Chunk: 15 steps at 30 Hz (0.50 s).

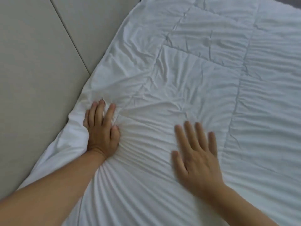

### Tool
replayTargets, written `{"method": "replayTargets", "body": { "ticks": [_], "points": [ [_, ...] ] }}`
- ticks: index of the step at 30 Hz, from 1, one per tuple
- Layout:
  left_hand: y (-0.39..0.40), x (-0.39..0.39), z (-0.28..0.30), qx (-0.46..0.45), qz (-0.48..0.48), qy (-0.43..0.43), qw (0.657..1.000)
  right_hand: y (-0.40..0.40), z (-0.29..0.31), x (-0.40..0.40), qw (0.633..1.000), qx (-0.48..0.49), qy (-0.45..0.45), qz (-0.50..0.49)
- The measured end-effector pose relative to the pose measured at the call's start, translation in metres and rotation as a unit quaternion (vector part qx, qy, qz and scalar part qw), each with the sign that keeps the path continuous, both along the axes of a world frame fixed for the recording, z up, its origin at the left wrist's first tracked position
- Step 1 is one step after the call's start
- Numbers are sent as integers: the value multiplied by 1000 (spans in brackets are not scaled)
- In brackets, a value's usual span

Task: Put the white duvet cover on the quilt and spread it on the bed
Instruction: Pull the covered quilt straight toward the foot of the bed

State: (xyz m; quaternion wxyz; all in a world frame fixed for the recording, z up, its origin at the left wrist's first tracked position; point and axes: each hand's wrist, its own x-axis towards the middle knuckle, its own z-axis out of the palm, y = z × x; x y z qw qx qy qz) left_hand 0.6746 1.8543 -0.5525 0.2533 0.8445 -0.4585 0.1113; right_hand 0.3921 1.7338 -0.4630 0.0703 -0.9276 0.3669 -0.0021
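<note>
- Bed fills most of the view, covered by a white cover [187, 82]; only white fabric shows, mattress hidden.
- Left of cover: beige padded panels [37, 66], smooth, with seams running diagonally, butting against the cover's left edge.
- Top right corner: thin strip of dark grey surface [291, 2] past the cover's far edge; can't tell what it is.
- Cover lies spread on the bed; left edge runs diagonally from lower left to upper centre along the panels. Far edge visible at top right. Long axis: can't tell, near and right ends out of view.
- Cover look: white, thin, heavily creased. Quilted stitch lines show through it, so filling seems to be under the top layer. Fine parallel pleats fan out from the left wrist area and across the right half.
- Near the panels the cover's edge is bunched and puffed up into a soft fold.
- Left hand [101, 129] on cover, right at its left edge beside the panels; fingers [110, 110] slightly spread, tips dug into the fabric, thumb tucked in, pressing rather than clearly gripping.
- Right hand [197, 154] further from the panels, flat on cover, a bit motion-blurred; fingers straight and spread wide, holding nothing.
- Both forearms bare, entering from the bottom.
</note>
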Motion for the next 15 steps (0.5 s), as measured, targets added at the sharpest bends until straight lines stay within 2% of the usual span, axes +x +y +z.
{"method": "replayTargets", "body": {
  "ticks": [4,9,11,12,15],
  "points": [
    [1,2,0,19,12,-33,999,84,-4,-133,997,-11,20,-72],
    [0,-3,12,112,25,-68,991,79,-30,-147,995,17,70,-74],
    [1,-12,26,149,33,-56,987,77,-36,-147,994,14,76,-73],
    [2,-26,37,161,22,-49,986,78,-38,-149,995,14,74,-72],
    [13,-121,71,204,-127,-25,970,79,-35,-152,995,18,52,-82]
  ]
}}
